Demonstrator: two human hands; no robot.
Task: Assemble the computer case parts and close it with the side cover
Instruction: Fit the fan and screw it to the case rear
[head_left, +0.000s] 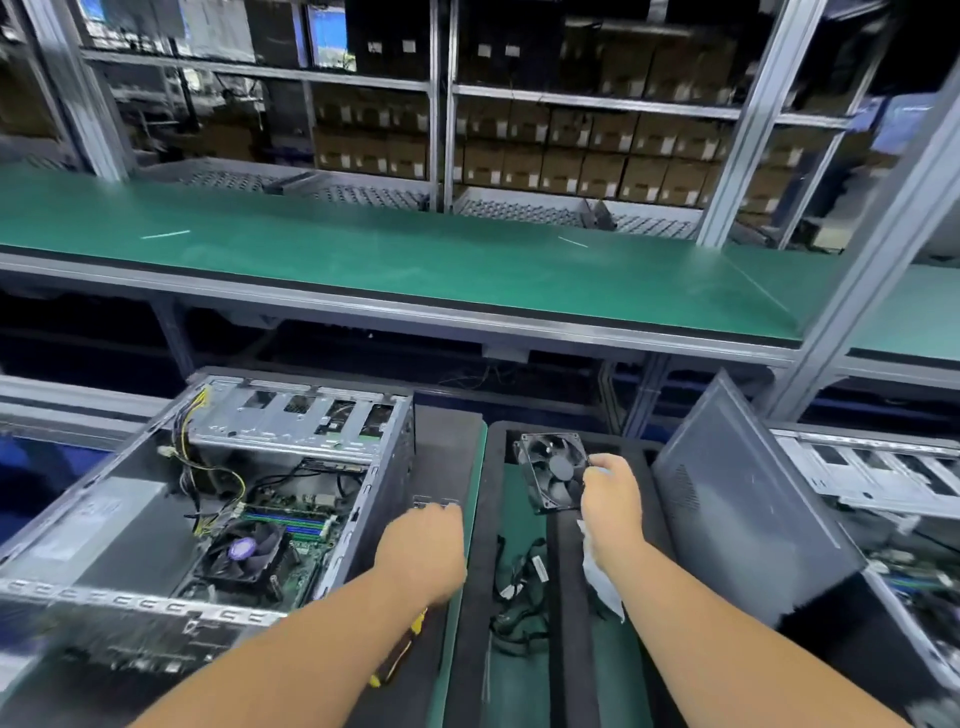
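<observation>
Head view: your right hand (609, 498) pinched case fan (551, 472) by edge above foam tray (474, 519). Left hand (427, 552) rested beside open case (218, 499), fingers curled, grip unclear. Side cover (748, 499) leaned right. Risk: edge pinch slipped, fan dropped; loose cables (519, 582) snagged.

colours at the case station

the bench (395, 254) top is green with a black front edge. the open computer case (218, 499) is bare silver metal inside, its outer wall dark grey; yellow and black wires (218, 470) run across it, and the board shows blue slots beside a black cooler (244, 553) with a purple centre. the fan (553, 470) is black. the side cover (748, 514) is dark grey with a patch of fine vent dots. brown boxes (571, 156) with white labels fill grey shelves.
</observation>
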